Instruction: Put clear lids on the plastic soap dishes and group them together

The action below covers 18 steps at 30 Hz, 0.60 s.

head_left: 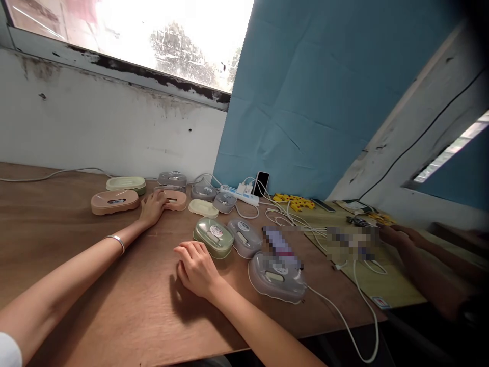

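My left hand [152,208] reaches to the back of the table, its fingers over the left end of a peach soap box [176,200]. A second peach soap box [114,202] lies just left of that hand, with a pale green soap box [126,184] behind it. My right hand [196,267] hovers over the table with fingers loosely bent and apart, holding nothing visible. Just beyond it sits a green soap box [214,237] with a clear lid and round sticker. Grey lidded soap boxes [244,238] stand to its right, one nearer [275,278].
Smaller grey boxes [204,191] and a cream tray [204,208] stand farther back. A white power strip [240,194], a phone [261,183] and loose cables lie along the wall. Another person's hands [393,234] are at the right, beyond yellow items [294,201].
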Available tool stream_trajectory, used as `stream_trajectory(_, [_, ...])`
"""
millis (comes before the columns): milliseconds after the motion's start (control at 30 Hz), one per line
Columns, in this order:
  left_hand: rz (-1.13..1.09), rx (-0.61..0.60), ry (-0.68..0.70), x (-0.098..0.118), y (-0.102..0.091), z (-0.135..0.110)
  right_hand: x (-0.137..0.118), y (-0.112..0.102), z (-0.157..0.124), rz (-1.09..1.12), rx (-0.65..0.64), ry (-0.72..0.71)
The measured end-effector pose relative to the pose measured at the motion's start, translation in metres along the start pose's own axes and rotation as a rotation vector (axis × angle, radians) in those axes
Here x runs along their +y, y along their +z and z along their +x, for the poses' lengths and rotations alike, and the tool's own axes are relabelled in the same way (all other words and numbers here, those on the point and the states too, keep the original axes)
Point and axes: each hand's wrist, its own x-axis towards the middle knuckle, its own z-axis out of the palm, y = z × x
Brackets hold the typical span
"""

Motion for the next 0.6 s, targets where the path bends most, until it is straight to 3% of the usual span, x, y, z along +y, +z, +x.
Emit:
stream_trajectory(400, [0.075,-0.068,0.238,-0.002,-0.007,0.030,0.001,-0.004,0.000,-0.022,-0.081,0.010])
stream_trajectory(600, [0.058,-0.210,0.296,0.003,-0.027,0.022,0.003,-0.004,-0.001,-0.047,-0.111,-0.002])
